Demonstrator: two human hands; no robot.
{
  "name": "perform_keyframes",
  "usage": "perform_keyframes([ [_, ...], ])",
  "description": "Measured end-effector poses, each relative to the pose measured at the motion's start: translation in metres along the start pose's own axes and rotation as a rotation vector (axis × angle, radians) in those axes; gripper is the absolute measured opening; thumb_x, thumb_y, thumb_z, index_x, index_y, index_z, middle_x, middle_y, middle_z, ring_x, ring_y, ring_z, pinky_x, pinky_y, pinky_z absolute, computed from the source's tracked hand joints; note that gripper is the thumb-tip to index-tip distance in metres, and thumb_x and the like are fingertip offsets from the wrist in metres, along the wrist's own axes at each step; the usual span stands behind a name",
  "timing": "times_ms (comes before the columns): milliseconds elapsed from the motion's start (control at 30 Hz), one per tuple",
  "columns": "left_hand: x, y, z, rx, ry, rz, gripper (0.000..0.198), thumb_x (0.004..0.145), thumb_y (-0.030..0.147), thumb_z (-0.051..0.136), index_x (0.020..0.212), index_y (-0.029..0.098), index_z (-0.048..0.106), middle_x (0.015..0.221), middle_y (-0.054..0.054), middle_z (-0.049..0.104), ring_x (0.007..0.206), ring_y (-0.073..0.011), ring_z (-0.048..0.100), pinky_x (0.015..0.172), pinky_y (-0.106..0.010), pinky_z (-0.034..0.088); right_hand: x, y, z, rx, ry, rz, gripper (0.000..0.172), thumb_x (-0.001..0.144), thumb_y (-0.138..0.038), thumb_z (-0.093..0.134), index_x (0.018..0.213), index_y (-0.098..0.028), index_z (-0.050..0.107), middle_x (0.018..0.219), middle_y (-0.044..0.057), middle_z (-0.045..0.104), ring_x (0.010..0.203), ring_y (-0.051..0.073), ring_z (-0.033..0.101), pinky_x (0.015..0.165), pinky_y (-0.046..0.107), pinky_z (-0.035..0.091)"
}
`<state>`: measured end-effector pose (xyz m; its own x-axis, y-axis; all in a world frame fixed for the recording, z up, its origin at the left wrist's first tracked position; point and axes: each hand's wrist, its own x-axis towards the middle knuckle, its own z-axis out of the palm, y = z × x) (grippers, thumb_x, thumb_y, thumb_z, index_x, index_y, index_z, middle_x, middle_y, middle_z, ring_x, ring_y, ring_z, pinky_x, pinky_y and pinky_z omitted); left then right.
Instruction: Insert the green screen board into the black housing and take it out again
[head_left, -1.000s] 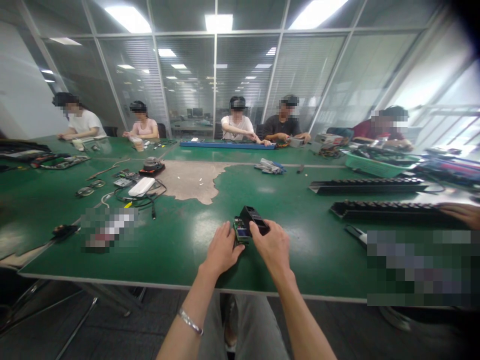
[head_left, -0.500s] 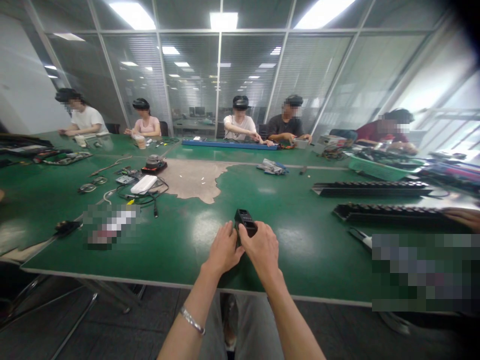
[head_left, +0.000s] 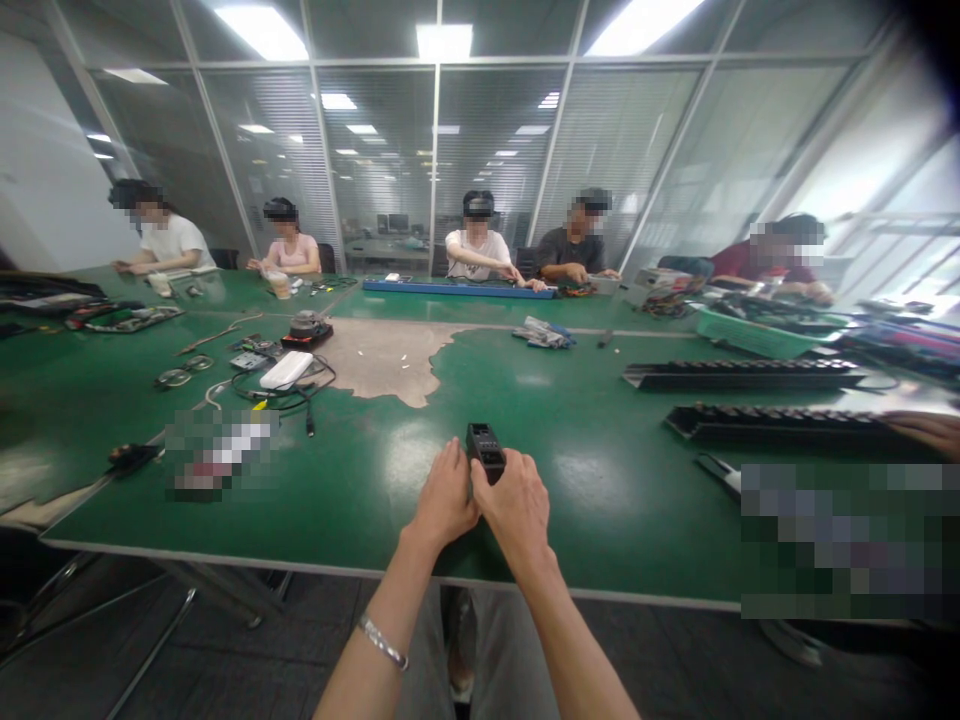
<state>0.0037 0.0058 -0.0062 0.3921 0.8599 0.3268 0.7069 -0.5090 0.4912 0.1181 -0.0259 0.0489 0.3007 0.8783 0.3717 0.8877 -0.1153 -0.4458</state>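
Observation:
A small black rectangular box (head_left: 484, 441) with openings in its top face lies on the green table, close to me. My left hand (head_left: 445, 493) is curled along its left side, with the fingertips close together. Wrapped over the near right part, my right hand (head_left: 514, 505) has its thumb against the box's near end. Both hands hide the lower part of the box, so what the left fingers touch underneath cannot be seen.
A white case (head_left: 286, 370) with black cables lies to the left, near eyeglasses (head_left: 184, 371). Long black channels (head_left: 750, 376) and a green basket (head_left: 757, 333) of parts stand at the right. Co-workers (head_left: 478, 240) sit across the table; another person's hand (head_left: 926, 428) reaches in at right.
My right hand has shifted slightly back and left, uncovering more of the box's top. The box has turned a little between my hands.

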Motion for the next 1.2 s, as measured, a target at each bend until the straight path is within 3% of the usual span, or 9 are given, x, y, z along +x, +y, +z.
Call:
perform_keyframes([
  [267, 0.000, -0.002, 0.001, -0.016, 0.000, 0.007, 0.062, 0.083, 0.024, 0.054, 0.140, 0.009, 0.036, 0.156, -0.024, 0.030, 0.149, -0.0318, 0.021, 0.121, -0.054, 0.021, -0.004, 0.002, 0.004, -0.022, -0.002, -0.006, 0.038, 0.088, -0.047, 0.056, 0.109, -0.015, 0.059, 0.100, 0.009, 0.062, 0.089, 0.023, 0.063, 0.075, 0.030, 0.042],
  [500, 0.000, -0.001, 0.000, -0.014, 0.012, 0.001, 0.057, 0.085, 0.026, 0.053, 0.137, 0.008, 0.038, 0.157, -0.028, 0.027, 0.148, -0.0328, 0.023, 0.120, -0.055, 0.023, -0.011, 0.007, 0.010, -0.026, -0.010, 0.000, 0.036, 0.089, -0.044, 0.056, 0.111, -0.016, 0.056, 0.101, 0.009, 0.061, 0.090, 0.022, 0.063, 0.074, 0.029, 0.042],
  [733, 0.001, 0.002, -0.003, 0.012, -0.019, -0.002, 0.051, 0.084, 0.026, 0.055, 0.132, 0.010, 0.047, 0.155, -0.023, 0.034, 0.149, -0.0309, 0.023, 0.122, -0.051, 0.021, -0.014, 0.009, 0.012, -0.047, -0.024, 0.029, 0.037, 0.089, -0.048, 0.055, 0.112, -0.020, 0.055, 0.101, 0.007, 0.061, 0.090, 0.022, 0.063, 0.073, 0.030, 0.042],
  [967, 0.001, 0.007, -0.007, -0.017, -0.037, 0.009, 0.056, 0.087, 0.027, 0.052, 0.141, 0.017, 0.044, 0.156, -0.017, 0.036, 0.149, -0.0304, 0.022, 0.121, -0.054, 0.022, -0.015, 0.014, 0.015, -0.012, -0.026, 0.050, 0.052, 0.089, -0.057, 0.053, 0.124, -0.018, 0.052, 0.109, 0.010, 0.060, 0.096, 0.024, 0.063, 0.076, 0.031, 0.043],
  [1200, 0.002, 0.005, -0.007, -0.037, -0.043, 0.008, 0.053, 0.090, 0.026, 0.048, 0.142, 0.018, 0.044, 0.156, -0.016, 0.037, 0.149, -0.0284, 0.024, 0.121, -0.053, 0.023, -0.009, 0.013, 0.011, 0.025, -0.048, 0.029, 0.038, 0.089, -0.050, 0.056, 0.108, -0.018, 0.060, 0.102, 0.009, 0.060, 0.093, 0.022, 0.062, 0.079, 0.030, 0.043],
])
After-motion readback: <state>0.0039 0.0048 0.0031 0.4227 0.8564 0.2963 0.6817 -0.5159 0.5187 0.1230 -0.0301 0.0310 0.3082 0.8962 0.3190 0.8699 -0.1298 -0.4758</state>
